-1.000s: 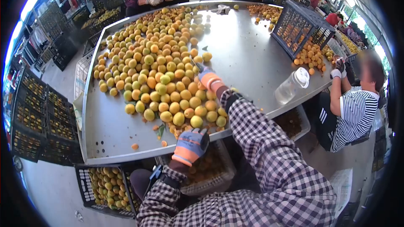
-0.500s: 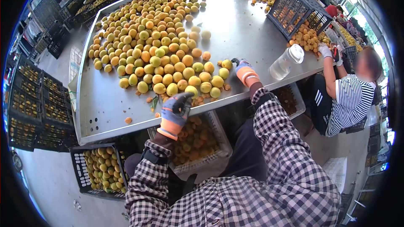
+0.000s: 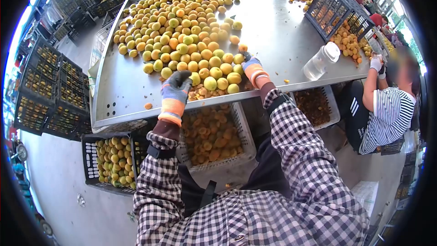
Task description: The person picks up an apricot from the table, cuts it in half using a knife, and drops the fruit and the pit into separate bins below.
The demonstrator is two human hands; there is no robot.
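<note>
The head view shows smooth, round fruits (image 3: 188,40), yellow to orange with greenish ones among them, heaped on the metal table (image 3: 277,32). Beside the nearest fruits are the gloved left hand (image 3: 175,90) and right hand (image 3: 253,67); I cannot tell whether either grips anything.

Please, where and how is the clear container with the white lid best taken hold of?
Probably around the body of the clear container, below the white lid: it looks rounded, so easy to wrap, and the lid may be loose. The right hand could come from the left, over mostly bare table, because orange fruit lies beyond, to the right.
</note>
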